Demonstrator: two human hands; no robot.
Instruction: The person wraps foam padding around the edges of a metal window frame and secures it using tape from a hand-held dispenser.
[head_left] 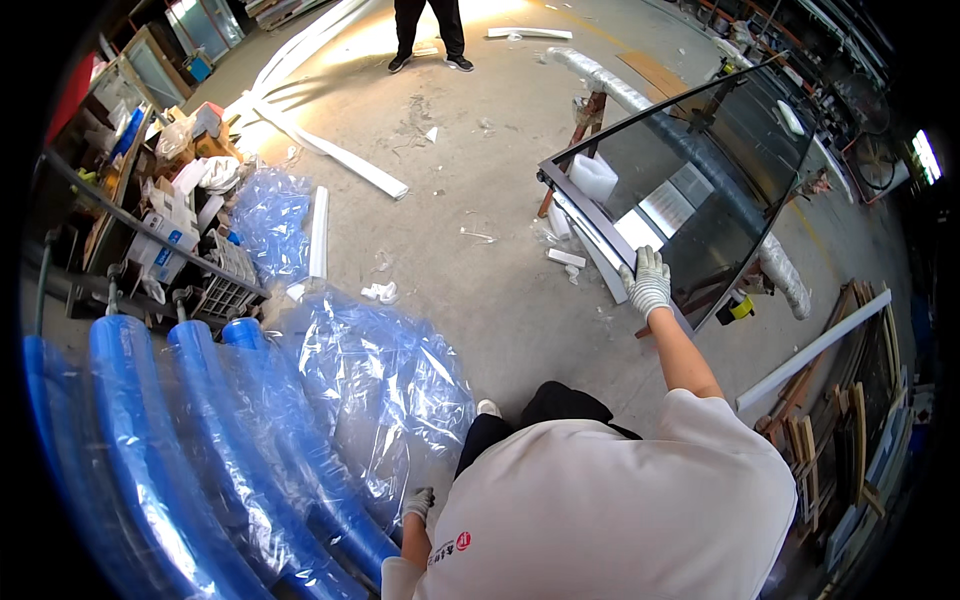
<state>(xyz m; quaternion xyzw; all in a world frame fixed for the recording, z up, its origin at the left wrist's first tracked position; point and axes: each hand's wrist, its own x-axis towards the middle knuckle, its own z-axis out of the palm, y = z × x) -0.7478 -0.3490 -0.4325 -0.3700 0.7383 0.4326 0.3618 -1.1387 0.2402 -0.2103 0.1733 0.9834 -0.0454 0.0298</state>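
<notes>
A dark-framed glass window panel [690, 190] lies tilted on supports at the right. My right hand [648, 283], in a white striped work glove, rests on the frame's near edge, fingers stretched over it and the thumb apart. A pale strip [592, 228] runs along the frame's left side. Low at my left side, my left hand [417, 503] wears a similar glove with its fingers curled. What it holds, if anything, is too small to make out. Crumpled clear-blue plastic film [375, 375] lies right beside that hand.
Large rolls of blue film [150, 450] fill the lower left. A cluttered shelf with a crate [228, 262] stands behind them. White foam strips [345, 160] lie on the floor. A person [430, 30] stands ahead. Stacked wooden strips [850, 440] lean at the right. A fan [872, 165] stands farther off.
</notes>
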